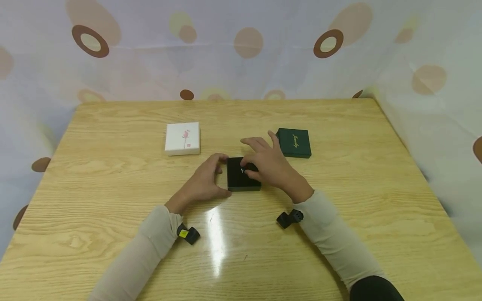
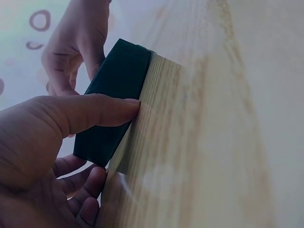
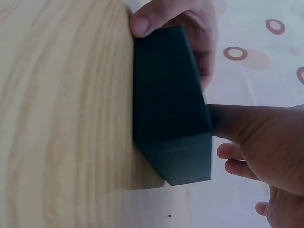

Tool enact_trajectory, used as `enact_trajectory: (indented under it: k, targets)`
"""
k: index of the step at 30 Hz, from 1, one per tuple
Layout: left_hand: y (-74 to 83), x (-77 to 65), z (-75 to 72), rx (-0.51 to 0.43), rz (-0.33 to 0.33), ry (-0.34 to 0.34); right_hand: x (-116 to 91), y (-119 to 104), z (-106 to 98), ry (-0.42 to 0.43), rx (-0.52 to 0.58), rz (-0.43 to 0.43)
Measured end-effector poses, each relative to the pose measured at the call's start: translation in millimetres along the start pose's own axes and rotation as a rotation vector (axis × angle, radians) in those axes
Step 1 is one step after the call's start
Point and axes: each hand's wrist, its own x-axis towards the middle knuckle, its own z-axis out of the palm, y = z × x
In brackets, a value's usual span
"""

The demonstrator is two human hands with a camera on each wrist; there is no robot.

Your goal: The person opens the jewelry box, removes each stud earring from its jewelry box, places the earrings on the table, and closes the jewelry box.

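Observation:
A small dark square box (image 1: 234,179) lies flat in the middle of the wooden table. My left hand (image 1: 206,177) grips its left part, the thumb (image 2: 114,111) along the near side and the fingers round the far side. Over the top of the box is my right hand (image 1: 269,165), thumb and index finger bent down at the middle, the other fingers raised. A tiny silvery mark or piece (image 1: 242,170) shows at those fingertips; I cannot tell whether it is printed or pinched. In the right wrist view, the thumb (image 3: 228,118) meets the box's upper edge.
A white box (image 1: 177,140) with a pink flower sits behind and to the left. To the right and behind is a dark green box (image 1: 299,146) with gold lettering, close to my right fingers. A patterned curtain (image 1: 226,62) hangs beyond the table's far edge.

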Motion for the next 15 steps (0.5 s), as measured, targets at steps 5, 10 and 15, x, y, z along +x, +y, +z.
enact_trajectory:
  k: [5, 10, 15]
  targets:
    - [2.3, -0.5, -1.8, 0.017, 0.012, -0.004, 1.0, 0.6, 2.3, -0.002, -0.016, 0.002]
    - [2.7, -1.5, -2.3, 0.042, 0.015, -0.026, 0.8, 1.8, 4.9, 0.000, 0.005, -0.001]
    - [1.2, -1.6, -2.0, 0.049, 0.010, -0.030, 1.0, 1.1, 6.9, 0.005, 0.009, -0.015]
